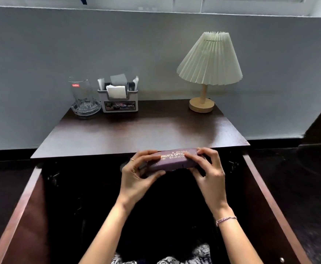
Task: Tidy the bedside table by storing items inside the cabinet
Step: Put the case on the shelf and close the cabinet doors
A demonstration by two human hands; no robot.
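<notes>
Now we reach both arms forward, our left hand [136, 174] and right hand [207, 168] each curled round one end of the purple spectacle case [173, 160]. It lies level between them, just off the bench's [136, 130] front edge, above the open cabinet [28, 216], whose inside looks too dark to read.
</notes>
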